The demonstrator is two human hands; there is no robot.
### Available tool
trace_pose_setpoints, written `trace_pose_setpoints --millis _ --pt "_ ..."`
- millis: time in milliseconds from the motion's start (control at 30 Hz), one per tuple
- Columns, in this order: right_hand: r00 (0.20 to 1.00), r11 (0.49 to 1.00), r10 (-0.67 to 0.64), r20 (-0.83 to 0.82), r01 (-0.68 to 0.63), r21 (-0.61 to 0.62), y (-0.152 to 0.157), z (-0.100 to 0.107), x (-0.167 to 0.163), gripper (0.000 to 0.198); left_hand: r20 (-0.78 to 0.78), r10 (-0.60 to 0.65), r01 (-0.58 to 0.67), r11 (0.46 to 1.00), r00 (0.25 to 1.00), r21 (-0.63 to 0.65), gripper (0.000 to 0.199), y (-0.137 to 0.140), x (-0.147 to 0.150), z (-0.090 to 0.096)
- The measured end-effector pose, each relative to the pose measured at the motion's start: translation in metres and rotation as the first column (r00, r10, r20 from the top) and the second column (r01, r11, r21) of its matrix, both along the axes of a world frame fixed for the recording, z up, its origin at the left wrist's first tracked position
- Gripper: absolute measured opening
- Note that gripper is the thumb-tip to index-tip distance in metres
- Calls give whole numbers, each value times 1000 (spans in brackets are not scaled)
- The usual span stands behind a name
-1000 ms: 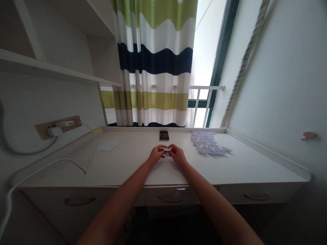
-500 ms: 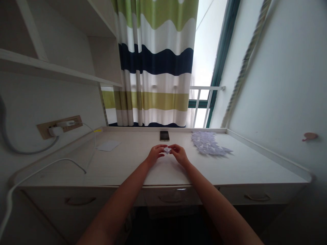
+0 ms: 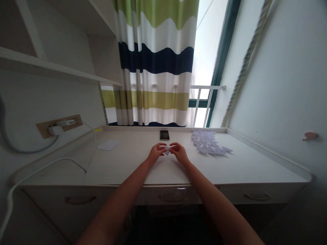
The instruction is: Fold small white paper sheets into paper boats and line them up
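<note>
A small folded piece of white paper (image 3: 167, 150) is held between my two hands, just above the desk. My left hand (image 3: 156, 152) pinches its left side with thumb and fingers. On the opposite side, my right hand (image 3: 179, 152) grips it the same way. The fine folds are too small to make out. Beyond my hands a dark phone (image 3: 165, 135) lies flat on the desk. To the right of my right hand spreads a pile of many folded white paper pieces (image 3: 208, 143).
Flat white paper (image 3: 109, 145) lies on the desk (image 3: 122, 170) at the left. A white cable (image 3: 68, 159) crosses the left desk edge, and plugs sit in a wall socket (image 3: 60, 126). Shelves (image 3: 61, 73) overhang the left side. A striped curtain (image 3: 155, 61) hangs behind.
The folded paper has turned a little between my fingers and now looks more upright. My fingers have shifted slightly on it; the pile and phone stay put.
</note>
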State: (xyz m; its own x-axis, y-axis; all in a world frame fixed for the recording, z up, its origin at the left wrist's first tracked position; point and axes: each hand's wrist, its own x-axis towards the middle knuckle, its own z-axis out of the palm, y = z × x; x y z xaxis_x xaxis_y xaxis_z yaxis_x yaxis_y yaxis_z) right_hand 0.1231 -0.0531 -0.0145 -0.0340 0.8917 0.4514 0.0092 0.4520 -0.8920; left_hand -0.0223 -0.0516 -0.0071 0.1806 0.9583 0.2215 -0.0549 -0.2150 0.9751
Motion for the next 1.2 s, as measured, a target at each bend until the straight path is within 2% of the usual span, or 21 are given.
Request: trace_pose_setpoints --millis 233,433,733,867,1067,1200 --pt "1000 999 12 29 -11 -40 -1 1 0 23 -46 73 -70 995 996 66 30 3 2 -4" --pt "999 994 0 50 6 -113 -3 4 2 25 -87 83 -72 989 993 127 27 0 2 -1" --pt "992 972 98 -82 -113 -208 -7 8 0 23 -92 156 -131 963 983 234 21 4 1 -2" --pt "991 973 103 -82 -117 -201 -5 6 1 25 -103 182 -152 957 978 248 21 4 2 -3" --pt "993 975 51 -107 -73 -209 -2 3 5 26 -78 83 -69 983 993 168 24 5 -1 -4" --pt "993 974 42 -114 -67 -217 0 3 5 26 -77 88 -73 981 993 178 21 5 -1 -4"
